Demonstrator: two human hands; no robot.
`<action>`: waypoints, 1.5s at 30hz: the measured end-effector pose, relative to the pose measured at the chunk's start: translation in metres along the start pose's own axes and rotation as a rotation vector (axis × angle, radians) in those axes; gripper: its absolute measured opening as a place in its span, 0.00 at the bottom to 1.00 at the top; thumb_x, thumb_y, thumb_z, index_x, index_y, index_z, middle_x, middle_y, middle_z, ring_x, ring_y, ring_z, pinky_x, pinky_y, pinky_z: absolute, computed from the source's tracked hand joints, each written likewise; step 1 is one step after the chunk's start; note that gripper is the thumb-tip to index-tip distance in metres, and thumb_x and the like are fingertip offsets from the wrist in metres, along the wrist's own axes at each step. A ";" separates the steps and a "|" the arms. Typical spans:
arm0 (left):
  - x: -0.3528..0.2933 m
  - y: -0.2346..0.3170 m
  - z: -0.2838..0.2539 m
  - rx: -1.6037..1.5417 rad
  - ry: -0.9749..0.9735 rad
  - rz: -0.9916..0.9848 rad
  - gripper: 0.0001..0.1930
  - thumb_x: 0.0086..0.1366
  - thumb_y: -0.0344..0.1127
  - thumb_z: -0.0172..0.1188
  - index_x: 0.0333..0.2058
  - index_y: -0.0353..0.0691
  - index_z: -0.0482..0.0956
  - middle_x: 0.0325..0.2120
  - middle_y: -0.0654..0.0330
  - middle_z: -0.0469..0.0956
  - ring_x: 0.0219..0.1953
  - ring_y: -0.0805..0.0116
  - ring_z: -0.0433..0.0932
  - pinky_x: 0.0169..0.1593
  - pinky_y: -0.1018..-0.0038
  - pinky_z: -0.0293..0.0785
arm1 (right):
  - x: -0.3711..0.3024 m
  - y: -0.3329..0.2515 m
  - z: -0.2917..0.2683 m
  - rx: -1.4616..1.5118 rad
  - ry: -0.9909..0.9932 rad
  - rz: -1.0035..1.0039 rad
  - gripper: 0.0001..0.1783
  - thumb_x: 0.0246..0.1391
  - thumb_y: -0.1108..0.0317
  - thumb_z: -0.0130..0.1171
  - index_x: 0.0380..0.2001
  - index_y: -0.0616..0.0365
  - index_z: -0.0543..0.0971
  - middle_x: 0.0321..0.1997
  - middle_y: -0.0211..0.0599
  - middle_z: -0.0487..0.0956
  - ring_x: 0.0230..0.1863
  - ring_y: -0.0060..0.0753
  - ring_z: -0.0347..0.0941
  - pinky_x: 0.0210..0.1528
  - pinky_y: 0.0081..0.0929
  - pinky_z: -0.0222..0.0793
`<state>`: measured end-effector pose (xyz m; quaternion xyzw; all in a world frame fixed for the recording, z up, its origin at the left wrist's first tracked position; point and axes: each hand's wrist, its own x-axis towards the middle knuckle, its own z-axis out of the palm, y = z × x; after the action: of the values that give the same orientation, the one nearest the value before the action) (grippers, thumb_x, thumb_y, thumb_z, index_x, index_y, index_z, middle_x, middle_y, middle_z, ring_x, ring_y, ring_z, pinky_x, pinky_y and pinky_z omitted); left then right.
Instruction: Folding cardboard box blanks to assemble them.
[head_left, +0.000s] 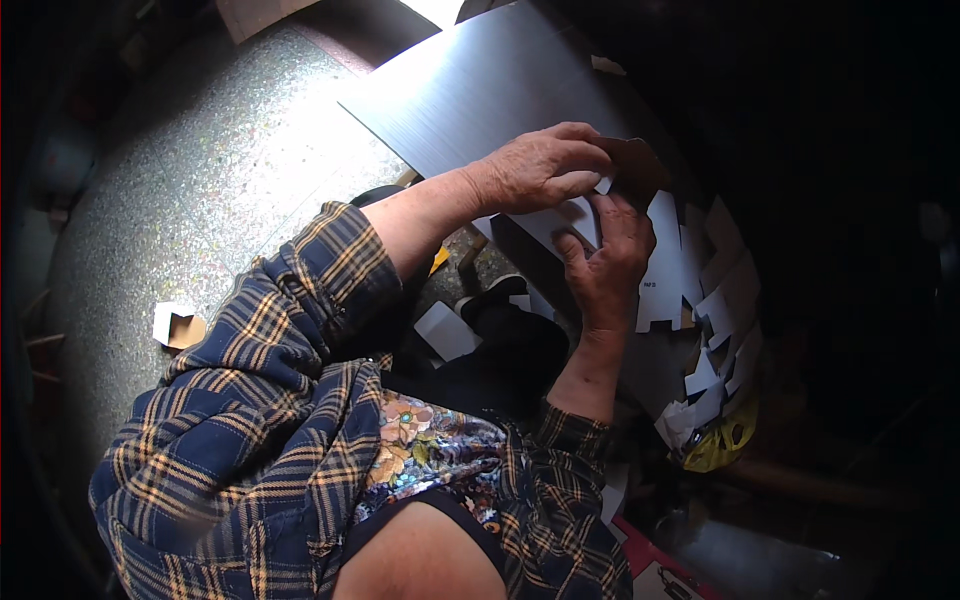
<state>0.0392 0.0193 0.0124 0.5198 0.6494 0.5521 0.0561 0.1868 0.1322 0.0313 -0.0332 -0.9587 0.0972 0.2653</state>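
Both hands are at a white cardboard box piece (pixel 548 222) over the near right part of a grey, smooth-topped table (pixel 490 80). My left hand (pixel 545 165) comes in from the left, its fingers bent together over the upper edge of the cardboard. Just below it, my right hand (pixel 612 255) grips the cardboard's right side, thumb on the near face. Their fingers hide part of the piece. A brown cardboard flap (pixel 635 160) stands up just beyond the fingertips. Right of my right hand are more white cardboard pieces (pixel 660 260).
Many folded white cartons (pixel 715 320) are heaped along the right, above a yellow plastic bag (pixel 722 440). A small open carton (pixel 180 326) lies on the speckled floor (pixel 230 170) at left. Another white piece (pixel 447 332) lies near my legs. The far right is dark.
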 end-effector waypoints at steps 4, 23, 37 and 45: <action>-0.012 0.007 0.006 0.211 -0.009 -0.040 0.25 0.60 0.52 0.57 0.52 0.45 0.72 0.58 0.48 0.62 0.55 0.49 0.70 0.59 0.60 0.68 | 0.000 0.001 0.001 -0.016 0.014 -0.025 0.28 0.35 0.60 0.69 0.44 0.55 0.77 0.51 0.37 0.73 0.54 0.45 0.67 0.59 0.44 0.57; -0.010 0.008 -0.001 0.232 -0.146 -0.096 0.37 0.47 0.61 0.66 0.52 0.45 0.71 0.56 0.47 0.65 0.62 0.50 0.61 0.60 0.58 0.66 | 0.009 0.017 -0.017 0.659 -0.016 0.080 0.17 0.42 0.74 0.61 0.40 0.60 0.78 0.43 0.38 0.76 0.49 0.34 0.72 0.53 0.29 0.68; -0.008 0.016 -0.002 0.269 -0.180 -0.133 0.39 0.47 0.64 0.65 0.53 0.48 0.71 0.59 0.48 0.62 0.61 0.50 0.63 0.60 0.57 0.66 | 0.039 0.021 -0.010 0.147 0.315 0.141 0.24 0.42 0.78 0.58 0.47 0.55 0.76 0.47 0.38 0.76 0.48 0.43 0.71 0.52 0.37 0.68; -0.006 0.009 0.004 0.282 -0.154 -0.063 0.35 0.49 0.61 0.65 0.51 0.46 0.72 0.56 0.54 0.65 0.58 0.53 0.67 0.58 0.59 0.68 | 0.024 0.018 -0.009 0.099 0.273 0.068 0.24 0.41 0.79 0.63 0.45 0.52 0.77 0.43 0.37 0.76 0.48 0.41 0.72 0.50 0.35 0.71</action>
<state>0.0499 0.0158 0.0151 0.5425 0.7303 0.4123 0.0495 0.1709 0.1540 0.0474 -0.0655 -0.9061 0.1479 0.3908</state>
